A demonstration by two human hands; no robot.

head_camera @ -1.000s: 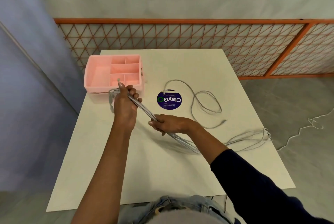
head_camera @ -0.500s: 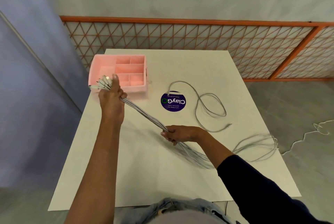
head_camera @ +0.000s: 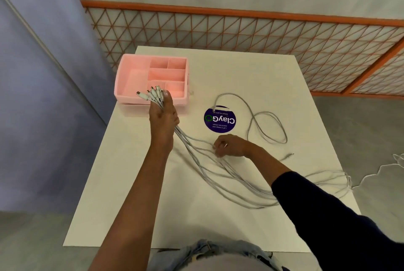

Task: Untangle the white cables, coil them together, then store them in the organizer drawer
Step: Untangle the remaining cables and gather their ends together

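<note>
- White cables [head_camera: 185,141] slant down-right across the bench [head_camera: 131,183] from the left hand [head_camera: 162,115], which grips them behind the plugs.
- Right hand [head_camera: 229,146] curls loosely round the strands midway; drawer [head_camera: 131,98] just beyond the left hand.

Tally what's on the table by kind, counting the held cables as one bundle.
Pink organizer: 1
Cable bundle, held in the left grip: 1
Loose cable lying apart: 1
Round purple sticker: 1
Total: 4
</note>
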